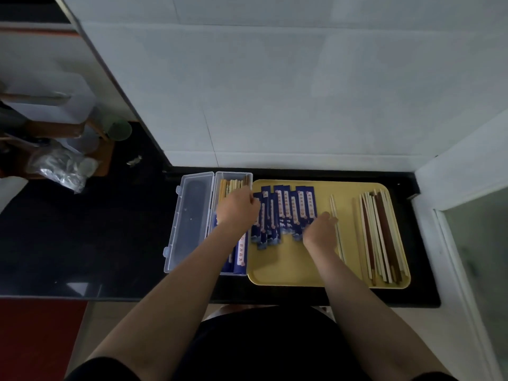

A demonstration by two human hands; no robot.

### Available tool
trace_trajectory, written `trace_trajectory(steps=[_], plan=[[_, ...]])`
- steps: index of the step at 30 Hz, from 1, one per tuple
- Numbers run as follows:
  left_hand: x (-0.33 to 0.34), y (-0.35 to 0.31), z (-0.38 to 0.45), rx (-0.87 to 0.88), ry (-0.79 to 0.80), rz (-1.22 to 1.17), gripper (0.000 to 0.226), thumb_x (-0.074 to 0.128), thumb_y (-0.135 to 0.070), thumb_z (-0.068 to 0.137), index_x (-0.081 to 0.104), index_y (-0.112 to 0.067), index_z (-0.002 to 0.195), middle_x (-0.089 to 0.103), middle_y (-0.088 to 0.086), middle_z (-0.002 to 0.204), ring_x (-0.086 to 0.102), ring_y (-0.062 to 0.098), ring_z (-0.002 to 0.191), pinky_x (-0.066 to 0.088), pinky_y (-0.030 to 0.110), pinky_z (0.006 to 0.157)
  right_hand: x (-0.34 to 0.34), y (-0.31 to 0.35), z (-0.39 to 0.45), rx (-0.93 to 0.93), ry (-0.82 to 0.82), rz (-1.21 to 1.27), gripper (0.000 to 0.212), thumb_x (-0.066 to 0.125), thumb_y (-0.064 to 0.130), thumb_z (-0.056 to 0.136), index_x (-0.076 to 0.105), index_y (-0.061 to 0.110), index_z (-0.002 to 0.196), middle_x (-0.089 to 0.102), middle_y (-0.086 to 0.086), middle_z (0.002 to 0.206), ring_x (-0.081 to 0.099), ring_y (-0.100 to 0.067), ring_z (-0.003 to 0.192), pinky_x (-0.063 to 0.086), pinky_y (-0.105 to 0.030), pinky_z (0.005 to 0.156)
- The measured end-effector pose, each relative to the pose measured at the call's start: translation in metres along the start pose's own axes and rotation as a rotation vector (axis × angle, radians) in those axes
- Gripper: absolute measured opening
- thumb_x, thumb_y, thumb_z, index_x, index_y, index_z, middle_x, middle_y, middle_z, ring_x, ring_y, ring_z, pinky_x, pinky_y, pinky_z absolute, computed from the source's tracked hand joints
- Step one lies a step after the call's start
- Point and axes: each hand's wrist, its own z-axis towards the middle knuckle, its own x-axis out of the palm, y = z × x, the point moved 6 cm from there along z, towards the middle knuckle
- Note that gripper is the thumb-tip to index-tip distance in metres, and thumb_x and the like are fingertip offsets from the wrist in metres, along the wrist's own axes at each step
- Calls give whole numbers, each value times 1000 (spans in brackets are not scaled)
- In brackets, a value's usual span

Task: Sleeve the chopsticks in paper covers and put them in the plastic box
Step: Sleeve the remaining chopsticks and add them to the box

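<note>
Left hand (237,207) hovers over the open clear plastic box (230,224), fingers curled at its right edge; whether it holds anything cannot be told. Sleeved chopsticks (242,251) lie inside the box beneath the wrist. Right hand (320,232), fingers relaxed, rests beside a loose pale pair (336,224), between blue paper covers (283,213) and bare chopsticks (380,237) on a yellow tray (288,270). Black countertop (110,229), white tiled wall (275,92).

- Plastic box (220,178): its middle and much of its sleeved contents are covered by the left hand (237,209) and forearm.
- Left fingertips: curled out of sight; a grip cannot be determined.
- Paper covers (283,213): printed characters too small to be read.
- Both upper arms: cut off by the lower edge.
</note>
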Motion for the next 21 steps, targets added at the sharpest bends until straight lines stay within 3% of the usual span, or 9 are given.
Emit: trace_trajectory(steps=[3, 7, 10, 13, 15, 16, 18, 20, 21], plan=[[15, -22, -3, 65, 63, -4, 13, 50, -26, 98, 58, -17, 91, 62, 3, 81, 62, 18, 72, 54, 34, 63, 4, -18, 9, 8, 58, 34, 26, 49, 15, 103, 47, 5, 127, 55, -15, 126, 62, -30, 104, 55, -40, 81], [30, -42, -3, 99, 90, 17, 16, 49, -23, 98, 57, -16, 86, 59, 2, 77, 61, 21, 70, 53, 36, 62, 6, -28, 13, -11, 155, 135, 18, 50, 14, 103, 56, 4, 117, 63, -12, 112, 63, -27, 95, 47, -35, 71], [38, -62, 1, 144, 82, 70, 9, 50, -18, 96, 58, -15, 97, 55, 2, 101, 57, 19, 81, 46, 31, 61, -9, -33, 16, -44, 107, 256, 23, 44, 20, 106, 60, 6, 114, 65, -9, 104, 59, -22, 84, 44, -33, 68], [54, -90, 2, 301, 38, 259, 45, 54, -9, 92, 48, -20, 135, 41, 5, 140, 42, 25, 126, 47, 38, 93, -31, -34, 19, -141, 89, 409, 22, 47, 26, 105, 63, 10, 107, 62, 0, 89, 57, -14, 74, 41, -28, 61], [72, -121, -2, 506, 20, 427, 64, 56, -10, 92, 34, -29, 149, 23, 4, 159, 19, 28, 147, 26, 46, 116, -46, -34, 22, -209, 240, 508, 18, 56, 24, 102, 66, 10, 97, 62, -1, 77, 56, -14, 63, 42, -26, 56], [82, -133, -4, 589, 35, 508, 66, 58, -13, 93, 31, -32, 151, 19, 2, 162, 12, 28, 150, 15, 50, 120, -53, -32, 22, -237, 337, 540, 18, 60, 23, 100, 68, 9, 92, 63, -2, 72, 56, -14, 58, 43, -24, 53], [100, -150, -4, 661, 107, 569, 48, 59, -22, 95, 47, -34, 140, 38, -2, 154, 24, 25, 148, 8, 52, 120, -71, -33, 23, -279, 462, 540, 20, 65, 23, 98, 70, 7, 89, 64, -1, 67, 55, -11, 52, 41, -20, 49], [109, -159, -2, 614, 151, 533, 12, 55, -31, 97, 60, -31, 108, 64, -5, 118, 56, 21, 118, 25, 44, 112, -88, -41, 26, -261, 478, 551, 22, 65, 26, 97, 71, 6, 89, 66, -2, 68, 56, -11, 52, 39, -19, 47], [110, -165, -4, 586, 146, 518, 9, 52, -36, 98, 59, -29, 98, 66, -5, 103, 62, 20, 101, 36, 39, 99, -95, -50, 30, -227, 455, 583, 24, 63, 27, 98, 71, 7, 90, 67, -3, 70, 57, -11, 54, 40, -20, 48]])
